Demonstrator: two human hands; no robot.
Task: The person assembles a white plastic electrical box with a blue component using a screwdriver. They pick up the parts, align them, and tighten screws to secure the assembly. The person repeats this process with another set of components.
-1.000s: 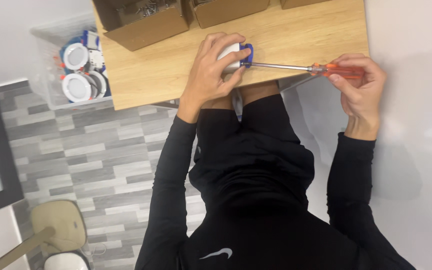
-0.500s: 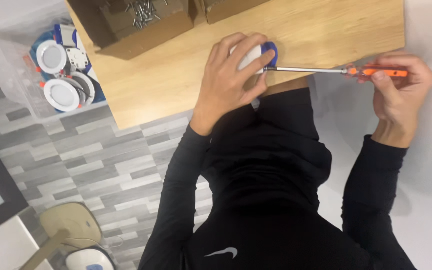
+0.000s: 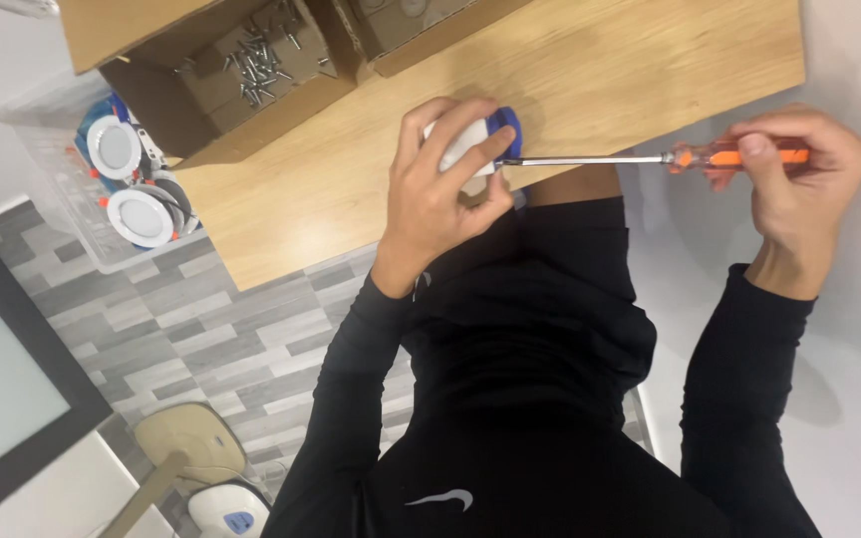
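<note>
My left hand (image 3: 442, 189) is wrapped around a small white and blue part (image 3: 480, 139), holding it at the near edge of a wooden table (image 3: 600, 70). My right hand (image 3: 799, 184) grips the orange handle of a screwdriver (image 3: 739, 156). Its long metal shaft runs left, and its tip meets the blue side of the part. My fingers hide most of the part.
An open cardboard box of loose screws (image 3: 261, 60) stands on the table at the back left, a second box (image 3: 401, 25) beside it. A clear plastic bin (image 3: 82, 189) with round white fittings sits left of the table. Grey tiled floor lies below.
The view has shifted, so the hands and table appear further right and closer. Both hands keep the same hold, with the screwdriver tip still at the part.
</note>
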